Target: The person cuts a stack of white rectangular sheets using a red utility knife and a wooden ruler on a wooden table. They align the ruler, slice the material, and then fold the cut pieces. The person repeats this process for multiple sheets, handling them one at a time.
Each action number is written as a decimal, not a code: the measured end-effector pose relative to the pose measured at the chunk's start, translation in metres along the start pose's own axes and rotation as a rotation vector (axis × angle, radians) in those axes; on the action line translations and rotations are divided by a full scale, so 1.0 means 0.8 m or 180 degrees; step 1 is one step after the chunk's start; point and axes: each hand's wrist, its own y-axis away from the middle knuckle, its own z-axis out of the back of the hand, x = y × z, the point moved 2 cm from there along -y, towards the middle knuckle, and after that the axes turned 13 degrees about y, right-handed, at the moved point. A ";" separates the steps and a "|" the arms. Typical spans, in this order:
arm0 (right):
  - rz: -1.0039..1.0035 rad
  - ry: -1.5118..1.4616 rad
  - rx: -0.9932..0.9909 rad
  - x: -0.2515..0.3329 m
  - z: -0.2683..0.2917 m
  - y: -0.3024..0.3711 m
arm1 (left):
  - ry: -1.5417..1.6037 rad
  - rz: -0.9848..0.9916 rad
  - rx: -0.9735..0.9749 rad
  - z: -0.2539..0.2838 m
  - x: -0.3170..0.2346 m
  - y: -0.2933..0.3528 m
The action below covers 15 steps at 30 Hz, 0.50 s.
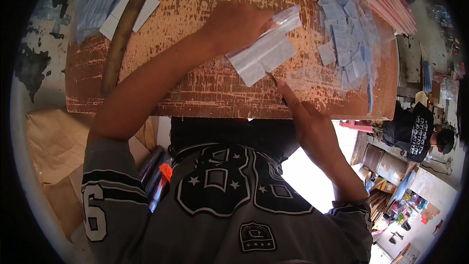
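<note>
Now left hand [239, 25], grip unclear, touches glossy sheets [254, 64]; right hand [311, 121] holds slim blade [272, 78]; scuffed tabletop [210, 88] spreads toward near edge.

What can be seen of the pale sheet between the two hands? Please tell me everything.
The pale sheet is whitish grey, thin and slightly glossy, like plastic film; whether it is one layer or several, I cannot tell. Its outline is stepped. It lies slanting on the worn brown table, rising toward the picture's upper right. The left hand rests on its upper edge; a thin dark blade in the right hand reaches its lower edge.
</note>
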 end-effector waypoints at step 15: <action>-0.0111 0.0082 0.0038 -0.001 0.003 0.007 | 0.0044 -0.0016 -0.0081 0.000 0.009 -0.003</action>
